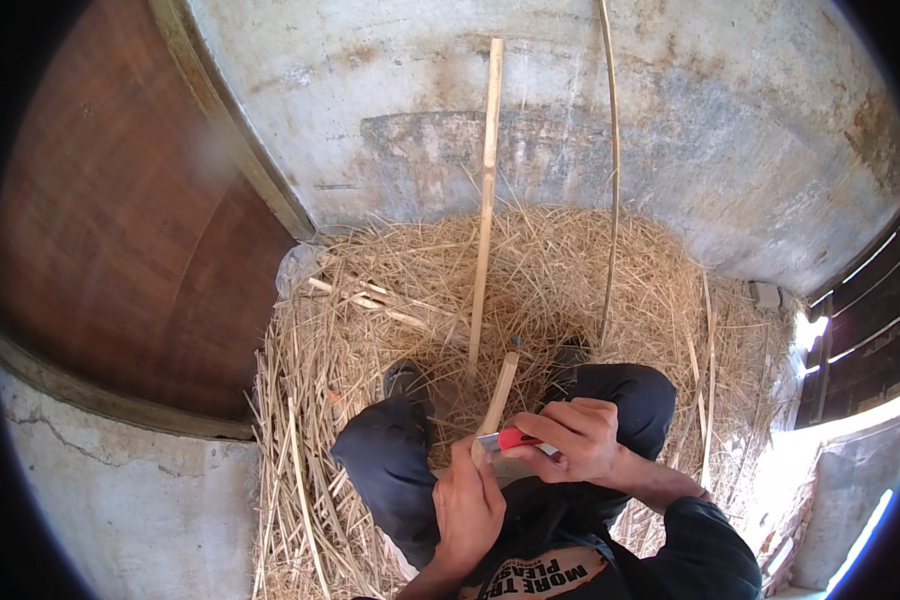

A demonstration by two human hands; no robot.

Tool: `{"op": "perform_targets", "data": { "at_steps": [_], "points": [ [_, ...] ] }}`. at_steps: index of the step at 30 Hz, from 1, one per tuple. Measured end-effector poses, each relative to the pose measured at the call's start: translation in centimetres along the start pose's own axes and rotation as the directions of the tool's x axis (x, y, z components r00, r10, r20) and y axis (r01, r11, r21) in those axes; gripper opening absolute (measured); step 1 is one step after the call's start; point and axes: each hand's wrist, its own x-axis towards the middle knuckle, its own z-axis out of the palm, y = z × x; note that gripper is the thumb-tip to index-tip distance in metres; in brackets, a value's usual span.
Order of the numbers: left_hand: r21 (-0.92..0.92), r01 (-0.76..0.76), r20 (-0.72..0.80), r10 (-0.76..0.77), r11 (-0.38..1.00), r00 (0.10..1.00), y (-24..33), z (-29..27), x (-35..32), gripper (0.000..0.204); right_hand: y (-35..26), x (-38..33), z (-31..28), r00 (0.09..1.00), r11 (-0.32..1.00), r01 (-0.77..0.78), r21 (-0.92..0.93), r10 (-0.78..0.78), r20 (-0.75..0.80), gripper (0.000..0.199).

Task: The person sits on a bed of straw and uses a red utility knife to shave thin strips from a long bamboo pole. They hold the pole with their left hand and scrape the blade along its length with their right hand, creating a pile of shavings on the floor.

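Note:
My left hand [466, 510] is closed around the lower end of a short pale bamboo strip [500, 392], which points away from me between my knees. In my right hand [585, 440] is a utility knife [518, 438] with a red handle. Its metal blade lies against the strip, just beside my left fingertips. Both hands are close together in front of my body, above my lap. The exact spot where blade and bamboo meet is partly hidden by my left fingers.
Straw-like shavings [550, 260] cover the ground around my feet. A long pale strip [488, 170] and a thinner pole [613, 150] lean on the concrete wall [410, 90]. A brown wooden panel [120, 220] stands left. Dark slats [860, 320] are at right.

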Motion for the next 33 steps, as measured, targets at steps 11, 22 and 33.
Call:
{"op": "perform_targets", "data": {
  "at_steps": [11,22,33],
  "points": [
    [0.011,0.022,0.058,-0.023,1.0,0.998,0.2,-0.1,-0.1,0.022,2.4,1.9,-1.4,0.992,0.995,-0.002,-0.102,-0.01,-0.123,0.033],
    [-0.022,0.045,0.124,-0.042,0.999,0.991,-1.1,0.9,-2.1,0.016,8.3,5.3,-6.9,0.787,0.889,-0.458,-0.012,0.399,-0.47,0.019],
    [-0.297,0.115,0.142,-0.075,0.948,0.987,-1.8,-1.0,-1.2,0.035,1.4,0.2,-1.3,0.996,0.994,-0.081,0.078,0.078,0.032,0.033]
  ]
}}
